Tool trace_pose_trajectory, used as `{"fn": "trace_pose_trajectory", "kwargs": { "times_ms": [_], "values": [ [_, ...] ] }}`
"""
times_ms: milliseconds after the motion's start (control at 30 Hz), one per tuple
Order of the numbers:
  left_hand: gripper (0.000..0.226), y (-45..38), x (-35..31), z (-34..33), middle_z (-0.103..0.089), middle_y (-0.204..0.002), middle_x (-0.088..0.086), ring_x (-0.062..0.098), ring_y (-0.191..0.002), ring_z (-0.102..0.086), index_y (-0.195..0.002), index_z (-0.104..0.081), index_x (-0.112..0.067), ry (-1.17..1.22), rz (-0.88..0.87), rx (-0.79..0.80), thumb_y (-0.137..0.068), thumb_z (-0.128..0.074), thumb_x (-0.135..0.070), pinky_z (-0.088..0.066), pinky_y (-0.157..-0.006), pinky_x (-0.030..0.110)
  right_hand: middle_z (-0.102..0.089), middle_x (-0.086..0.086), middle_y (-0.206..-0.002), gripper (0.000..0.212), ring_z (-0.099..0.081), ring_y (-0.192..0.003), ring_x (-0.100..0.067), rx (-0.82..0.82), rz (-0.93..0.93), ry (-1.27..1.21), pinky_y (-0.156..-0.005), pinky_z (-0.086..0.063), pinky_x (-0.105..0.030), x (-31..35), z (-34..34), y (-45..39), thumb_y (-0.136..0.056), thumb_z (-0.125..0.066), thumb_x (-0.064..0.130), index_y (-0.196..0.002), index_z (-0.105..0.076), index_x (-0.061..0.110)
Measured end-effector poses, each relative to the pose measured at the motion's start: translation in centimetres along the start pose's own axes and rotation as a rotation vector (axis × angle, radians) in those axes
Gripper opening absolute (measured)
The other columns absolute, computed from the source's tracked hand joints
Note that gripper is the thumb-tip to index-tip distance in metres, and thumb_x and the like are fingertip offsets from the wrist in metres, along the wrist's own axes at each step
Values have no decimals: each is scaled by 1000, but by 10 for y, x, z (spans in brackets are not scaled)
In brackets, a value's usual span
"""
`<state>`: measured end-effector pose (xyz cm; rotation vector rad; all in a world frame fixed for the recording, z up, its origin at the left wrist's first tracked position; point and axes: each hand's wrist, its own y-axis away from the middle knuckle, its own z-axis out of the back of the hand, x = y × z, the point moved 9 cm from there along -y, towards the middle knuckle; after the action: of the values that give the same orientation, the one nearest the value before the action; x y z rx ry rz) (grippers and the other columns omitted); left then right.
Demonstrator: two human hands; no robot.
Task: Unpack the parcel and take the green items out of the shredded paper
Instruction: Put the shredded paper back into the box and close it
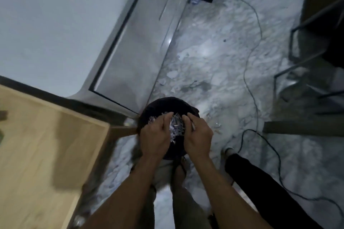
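Marble floor (214,61) with cables, wooden counter (46,145) off to the left, and a dark round bin (165,107) sitting right below the person. Both forearms reach straight down over it. Left hand (155,135) and right hand (198,135) each have fingers curled round a clump of shredded paper (176,129). No green items visible yet. Best bet: tease small clumps apart low inside the bin so nothing spills.
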<state>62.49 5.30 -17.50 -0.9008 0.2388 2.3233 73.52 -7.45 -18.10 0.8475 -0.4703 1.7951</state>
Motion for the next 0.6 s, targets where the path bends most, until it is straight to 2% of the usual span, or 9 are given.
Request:
{"fn": "trace_pose_trajectory", "kwargs": {
  "times_ms": [67, 133, 167, 200, 267, 333, 600],
  "values": [
    [53, 0, 33, -44, -78, -89, 15, 37, -75, -73, -113, -77, -19, 32, 102, 96, -100, -36, -50, -59, -64, 47, -70, -13, -89, 21, -65, -85, -26, 31, -64, 20, -71, -39, -22, -39, -30, -5, -96, -60, 25, -103, -74, 10],
    [62, -2, 61, -81, -77, -100, 14, 36, -89, -72, -121, -73, -21, 0, 171, 172, -100, -28, -58, -58, -75, 45, -67, -12, -91, 27, -64, -88, -28, 135, -131, 66, -68, -38, -26, -79, -69, -12, -99, -52, 36, -102, -70, 15],
    [63, -1, 75, -100, -74, -114, 13, 35, -103, -70, -132, -66, -23, -45, 200, 225, -101, -25, -60, -56, -85, 45, -67, -12, -102, 32, -63, -97, -28, 208, -170, 87, -73, -41, -29, -99, -91, -14, -100, -48, 42, -111, -66, 18],
    [63, 1, 89, -117, -68, -129, 12, 34, -118, -63, -144, -55, -24, -105, 224, 289, -103, -24, -61, -52, -95, 45, -62, -12, -119, 40, -59, -111, -28, 284, -218, 88, -83, -44, -32, -117, -110, -14, -99, -46, 47, -127, -59, 21],
    [65, 7, 112, -143, -54, -145, 11, 35, -134, -48, -159, -29, -29, -192, 264, 412, -103, -20, -62, -45, -104, 49, -43, -10, -148, 60, -42, -134, -25, 374, -266, 39, -104, -37, -37, -140, -136, -14, -99, -44, 51, -150, -35, 22],
    [73, 13, 125, -150, -51, -147, 10, 36, -135, -44, -162, -17, -33, -211, 298, 460, -96, -13, -64, -43, -103, 52, -33, -9, -155, 67, -34, -140, -25, 364, -257, 17, -110, -32, -37, -147, -142, -14, -99, -43, 53, -154, -24, 21],
    [67, 12, 128, -140, -52, -146, 6, 36, -136, -42, -160, 0, -44, -226, 339, 504, -100, -17, -67, -44, -101, 57, -29, -7, -158, 73, -31, -142, -25, 353, -323, -5, -110, -32, -40, -145, -134, -6, -96, -44, 58, -155, -17, 25]
  ]
}}
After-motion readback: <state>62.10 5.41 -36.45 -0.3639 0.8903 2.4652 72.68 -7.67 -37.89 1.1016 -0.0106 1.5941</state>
